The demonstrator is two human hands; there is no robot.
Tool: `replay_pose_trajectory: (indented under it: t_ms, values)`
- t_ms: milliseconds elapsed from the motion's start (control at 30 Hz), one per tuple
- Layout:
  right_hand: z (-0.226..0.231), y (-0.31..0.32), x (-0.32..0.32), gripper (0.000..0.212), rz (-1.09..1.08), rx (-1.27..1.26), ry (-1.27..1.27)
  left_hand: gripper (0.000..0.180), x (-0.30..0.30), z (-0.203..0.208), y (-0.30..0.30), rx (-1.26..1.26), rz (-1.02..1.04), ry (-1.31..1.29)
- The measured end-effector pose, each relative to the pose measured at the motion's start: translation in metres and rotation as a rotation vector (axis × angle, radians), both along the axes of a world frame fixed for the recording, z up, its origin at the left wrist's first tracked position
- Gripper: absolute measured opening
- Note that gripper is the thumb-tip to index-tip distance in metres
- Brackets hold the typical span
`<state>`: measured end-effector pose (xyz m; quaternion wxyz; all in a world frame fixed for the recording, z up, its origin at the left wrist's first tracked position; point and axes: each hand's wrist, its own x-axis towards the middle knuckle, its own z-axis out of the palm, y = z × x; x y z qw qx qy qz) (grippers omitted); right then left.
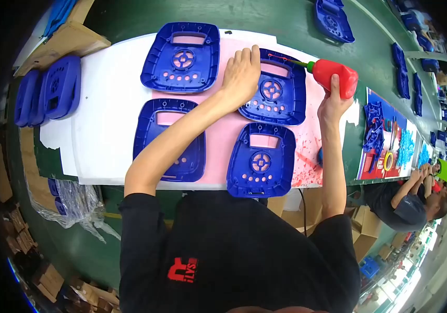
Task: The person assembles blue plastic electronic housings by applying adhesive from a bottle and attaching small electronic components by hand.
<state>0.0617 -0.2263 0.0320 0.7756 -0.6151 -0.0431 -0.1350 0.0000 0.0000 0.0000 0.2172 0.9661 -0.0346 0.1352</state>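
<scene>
My right hand (334,108) grips a red squeeze bottle (341,79) tipped on its side. Its long thin nozzle points left, with a reddish tip over the top edge of a blue plastic housing (295,99). That housing lies with its ribbed inner side up, showing a rectangular window, a round grille and a row of small holes. My left hand (242,75) holds its left edge, fingers together; the thumb is hidden. Three similar housings lie around it: one at the upper left (209,57), one under my left forearm (145,125) and one nearest me (237,161).
Pink and white sheets (106,120) cover the table, with red smears at the right. More blue housings (62,86) stand at the left, beside a cardboard piece (72,43). Small blue parts (373,130) and a yellow ring (388,161) lie right. Another person (403,208) works farther right.
</scene>
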Motion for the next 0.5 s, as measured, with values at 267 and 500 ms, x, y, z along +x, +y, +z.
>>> replay_pose_trajectory:
  t_ms: [267, 500]
  values:
    - [-0.001, 0.001, -0.008, 0.042, 0.015, 0.049, 0.061, 0.067, -0.001, -0.003, 0.002, -0.012, 0.013, -0.094]
    - [0.030, -0.057, 0.004, 0.070, 0.249, 0.918, 0.360, 0.068, -0.016, 0.016, 0.008, 0.079, 0.082, -0.201]
